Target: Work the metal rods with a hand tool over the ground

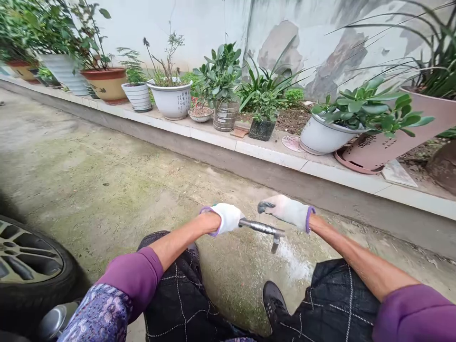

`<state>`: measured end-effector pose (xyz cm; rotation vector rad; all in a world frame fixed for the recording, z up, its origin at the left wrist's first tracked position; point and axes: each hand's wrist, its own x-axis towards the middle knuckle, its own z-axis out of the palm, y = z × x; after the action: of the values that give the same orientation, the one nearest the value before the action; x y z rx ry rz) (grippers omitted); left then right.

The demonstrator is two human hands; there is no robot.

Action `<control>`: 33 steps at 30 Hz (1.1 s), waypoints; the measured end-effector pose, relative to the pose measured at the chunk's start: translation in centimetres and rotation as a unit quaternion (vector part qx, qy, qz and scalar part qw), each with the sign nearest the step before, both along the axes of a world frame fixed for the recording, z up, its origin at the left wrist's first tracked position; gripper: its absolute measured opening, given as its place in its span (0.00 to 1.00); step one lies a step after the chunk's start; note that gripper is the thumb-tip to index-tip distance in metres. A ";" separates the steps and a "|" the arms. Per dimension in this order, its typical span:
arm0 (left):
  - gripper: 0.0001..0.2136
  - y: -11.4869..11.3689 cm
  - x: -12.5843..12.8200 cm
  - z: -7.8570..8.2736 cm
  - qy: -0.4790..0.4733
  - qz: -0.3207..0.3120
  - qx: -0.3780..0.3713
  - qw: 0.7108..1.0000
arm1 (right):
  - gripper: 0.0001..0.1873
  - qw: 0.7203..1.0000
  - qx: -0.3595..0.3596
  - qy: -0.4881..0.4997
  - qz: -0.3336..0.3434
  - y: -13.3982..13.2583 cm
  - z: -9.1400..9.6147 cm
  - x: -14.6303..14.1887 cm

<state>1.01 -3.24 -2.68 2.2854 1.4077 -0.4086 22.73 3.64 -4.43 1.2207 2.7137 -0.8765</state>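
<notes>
My left hand point(228, 218), in a white glove with a purple cuff, is closed around one end of a metal, pipe-like tool point(260, 226). The tool points to the right and has a short stub turned down at its far end. Beyond the tool is my right hand point(287, 209), gloved alike with greyish fingers. Its fingers are curled together and apart from the tool; whatever they may hold is hidden. Beneath the stub, a blurred white patch point(297, 263) spreads over the concrete ground point(142, 190); I cannot tell whether it is powder or water.
A low tiled ledge point(210, 137) crosses ahead, bearing several potted plants, among them a white pot point(173, 99) and a tilted pink pot point(384, 137). A wall point(206, 23) with peeling plaster stands behind. At left is a vehicle wheel point(28, 259). My shoe point(273, 299) rests near the white patch.
</notes>
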 end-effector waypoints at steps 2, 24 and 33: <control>0.13 -0.3 -0.9 1.0 -0.129 0.051 -0.091 0.986 | 0.15 0.996 -0.070 0.052 -0.026 -0.1 0.2 0.0; 0.15 2.7 -0.8 -1.9 0.149 0.022 0.113 0.982 | 0.16 0.979 0.134 -0.153 0.006 -3.6 3.7 -1.7; 0.14 0.9 1.6 -1.6 0.096 -0.085 0.079 0.989 | 0.14 0.986 0.106 -0.083 -0.098 -0.3 2.2 2.9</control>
<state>2.64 -2.29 -4.26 2.5648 1.3824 -0.6046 25.66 3.33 -2.26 1.5458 2.6398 -0.4801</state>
